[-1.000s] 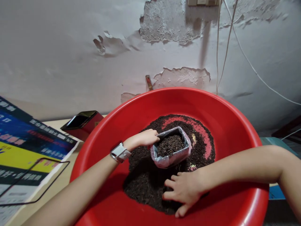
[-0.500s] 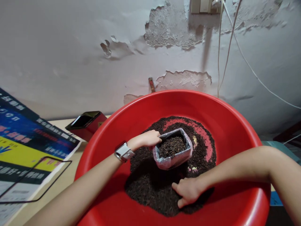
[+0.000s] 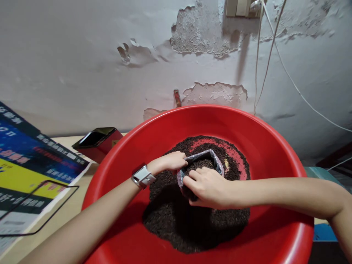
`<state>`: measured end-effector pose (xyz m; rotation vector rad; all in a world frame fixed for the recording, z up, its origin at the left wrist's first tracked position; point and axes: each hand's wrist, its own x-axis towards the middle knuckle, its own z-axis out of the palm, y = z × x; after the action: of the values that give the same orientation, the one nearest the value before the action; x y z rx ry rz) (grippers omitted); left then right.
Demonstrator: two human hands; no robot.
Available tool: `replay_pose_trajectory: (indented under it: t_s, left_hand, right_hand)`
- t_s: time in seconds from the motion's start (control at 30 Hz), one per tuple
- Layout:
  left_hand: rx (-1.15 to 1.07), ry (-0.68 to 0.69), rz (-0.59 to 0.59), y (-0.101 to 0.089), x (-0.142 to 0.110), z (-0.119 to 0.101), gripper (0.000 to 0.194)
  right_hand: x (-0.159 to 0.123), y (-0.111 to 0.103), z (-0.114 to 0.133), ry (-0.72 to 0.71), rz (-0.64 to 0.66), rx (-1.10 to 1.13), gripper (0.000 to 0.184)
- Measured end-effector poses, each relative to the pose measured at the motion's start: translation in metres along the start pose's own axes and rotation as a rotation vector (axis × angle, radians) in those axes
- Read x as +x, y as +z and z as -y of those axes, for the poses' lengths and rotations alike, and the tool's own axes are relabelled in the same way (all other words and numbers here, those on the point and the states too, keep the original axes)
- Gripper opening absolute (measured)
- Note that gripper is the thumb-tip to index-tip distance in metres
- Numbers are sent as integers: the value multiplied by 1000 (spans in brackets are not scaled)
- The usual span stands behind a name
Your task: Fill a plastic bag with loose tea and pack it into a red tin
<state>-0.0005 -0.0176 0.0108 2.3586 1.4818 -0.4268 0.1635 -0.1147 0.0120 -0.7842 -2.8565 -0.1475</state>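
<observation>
A wide red basin (image 3: 277, 146) holds a spread heap of dark, dry loose tea leaves (image 3: 170, 227). Over the heap sits a squarish, open-topped clear plastic bag (image 3: 219, 164), partly filled with the same leaves. My left hand (image 3: 176, 160), wearing a wristwatch, is closed on the bag's left rim. At the bag's near side, my right hand (image 3: 207, 185) reaches over the opening with curled fingers. A dark clump shows beneath these fingers; the palm is hidden. The bag's near wall is mostly covered by this hand.
Left of the basin stand a dark red open box (image 3: 103, 145) and printed cardboard (image 3: 35, 165) with a black wire frame (image 3: 74, 187) before it. Behind is a peeling wall (image 3: 96, 73) with a socket (image 3: 243, 8) and hanging cables (image 3: 286, 69).
My right hand has risen from the leaves in the basin and moved up and left to the bag's opening. My left hand keeps its hold on the rim.
</observation>
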Motion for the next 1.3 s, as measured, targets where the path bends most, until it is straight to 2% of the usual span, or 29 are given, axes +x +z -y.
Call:
replay_pose_trajectory:
  t_s: [0.1,0.3,0.4,0.47,0.53,0.6,0.67,0.73,0.8,0.87,0.93,1.03,1.17,1.3]
  left_hand:
    - [-5,-10,-5,0,0,0,26]
    - [-15,-5,-11,1,1,1,25]
    - [-24,0,-4,3,3,3,25]
    - [-25,-5,5,3,2,2,24]
    - [-28,-1,7,2,0,1,22]
    - [-31,12,5,0,-2,0,22]
    - [-30,24,3,0,-3,1,22]
    - [-28,34,8,0,-2,2,23]
    - [-29,38,11,1,-1,3,23]
    - [-30,34,12,1,-1,3,23]
    - [-28,28,11,1,-1,2,22]
    - [-14,25,9,0,-2,1,23]
    - [2,29,4,-1,-2,0,24]
    - [25,39,-10,-1,-2,0,24]
  right_hand:
    - [-1,2,-2,-112,-71,-165,14]
    - [3,8,-19,20,-54,-164,15]
    - [4,0,-18,1,-118,-152,18]
    - [0,-5,-8,-134,-162,-130,20]
    - [-7,-3,8,-328,-145,-69,22]
    - [-17,8,25,-493,-58,23,22]
    - [-27,28,34,-569,74,97,24]
    - [-34,51,33,-528,221,132,42]
    - [-39,74,22,-411,366,160,62]
    - [-43,93,10,-276,495,204,72]
    - [-45,105,3,-173,571,256,75]
    - [-45,110,7,-49,626,354,75]
    - [-45,104,21,106,756,527,77]
    - [-45,95,27,184,838,571,67]
